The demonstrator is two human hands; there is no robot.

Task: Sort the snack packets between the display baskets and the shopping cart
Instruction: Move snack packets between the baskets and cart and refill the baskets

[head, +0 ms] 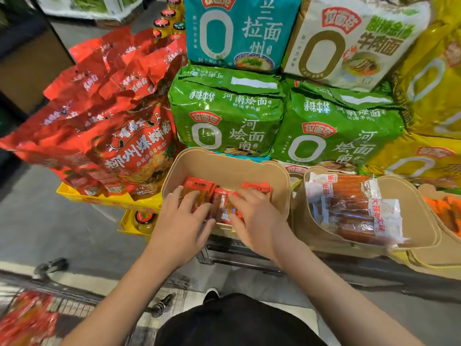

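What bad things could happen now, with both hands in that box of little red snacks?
1. Both hands, left hand and right hand, lie on the red packets at the tan basket's near edge, so a packet might slide over the front rim and drop.
2. The red noodle bags lean in a loose pile right beside the basket; a bumped elbow could probably topple some.

Two green plastic noodle multipacks (225, 113) are stacked side by side, with a teal noodle multipack (239, 31) and a cream one (349, 43) above. Large red plastic bags (112, 116) are piled on a yellow plastic crate (109, 199). Yellow-filled glass jars (167, 21) are ranged behind.
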